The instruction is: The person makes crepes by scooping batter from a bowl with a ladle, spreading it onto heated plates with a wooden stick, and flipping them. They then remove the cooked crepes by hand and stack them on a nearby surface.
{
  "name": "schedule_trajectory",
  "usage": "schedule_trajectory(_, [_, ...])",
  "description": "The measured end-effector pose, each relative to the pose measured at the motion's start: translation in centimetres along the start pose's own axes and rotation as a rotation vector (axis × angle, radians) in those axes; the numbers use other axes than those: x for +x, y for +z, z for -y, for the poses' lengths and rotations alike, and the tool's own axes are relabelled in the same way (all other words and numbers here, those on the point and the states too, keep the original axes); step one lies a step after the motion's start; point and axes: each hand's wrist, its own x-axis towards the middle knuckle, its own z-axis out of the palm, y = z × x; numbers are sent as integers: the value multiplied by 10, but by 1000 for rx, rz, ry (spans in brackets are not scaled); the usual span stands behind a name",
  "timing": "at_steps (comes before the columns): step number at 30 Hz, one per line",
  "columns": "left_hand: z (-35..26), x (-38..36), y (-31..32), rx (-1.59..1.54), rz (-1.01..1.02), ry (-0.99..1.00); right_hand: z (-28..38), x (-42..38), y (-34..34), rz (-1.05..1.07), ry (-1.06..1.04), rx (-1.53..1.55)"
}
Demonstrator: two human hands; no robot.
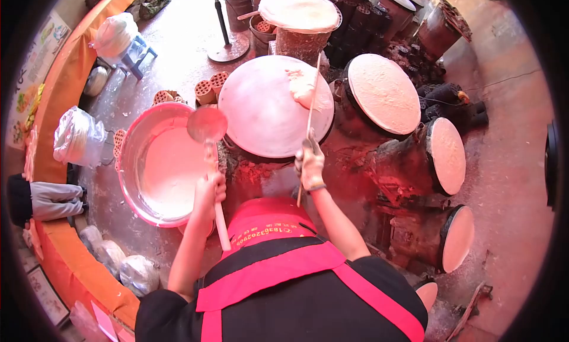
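Observation:
My left hand (pixel 208 191) is closed around the long handle of a ladle (pixel 207 125), whose round bowl hangs above the rim of a large pink basin (pixel 125 179). Pale batter (pixel 172 173) fills much of that basin. In my right hand (pixel 310 165), which looks gloved, is a long thin stick (pixel 313 99). The upper part of the stick crosses the right side of a round griddle (pixel 255 114), beside or over a lump of batter (pixel 302 88). A thin whitish film covers the griddle's surface.
Further round stoves bear pale sheets, including one sheet (pixel 384 93) at right, another (pixel 447 156) below it and one (pixel 299 11) ahead. Perforated briquettes (pixel 205 92) sit beside the griddle. Left are a blue stool (pixel 136 57), white bags (pixel 77 136) and a person's grey-trousered legs (pixel 56 200).

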Motion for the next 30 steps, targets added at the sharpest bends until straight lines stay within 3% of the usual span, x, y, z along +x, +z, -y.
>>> schedule_trajectory(4, [28, -15, -37, -189, -35, -38, 6, 30, 46, 90, -11, -127])
schedule_trajectory(7, [40, -17, -57, -351, -32, -64, 15, 24, 33, 277, 110, -198])
schedule_trajectory(9, [49, -15, -75, -504, 28, -111, 25, 3, 8, 228, 125, -202])
schedule_trajectory(12, [55, -18, -87, -504, -45, -116, 5, -2, -21, -50, -83, -160])
schedule_trajectory(15, [61, -20, -91, -437, -63, -104, -13, 27, -18, 11, -71, -235])
schedule_trajectory(21, [67, -20, -78, -541, -29, -206, 0, 52, 56, 196, -47, -289])
schedule_trajectory(24, [65, -17, -62, -524, -92, -196, 23, 39, 34, 310, 148, -474])
schedule_trajectory(25, [66, -16, -56, -485, -135, -159, 37, 24, 22, 383, 123, -489])
schedule_trajectory(27, [79, -13, -57, -426, -133, -67, 49, 24, -15, 306, 194, -461])
schedule_trajectory(30, [83, -18, -36, -354, -341, -38, 47, 53, -48, 106, 21, -379])
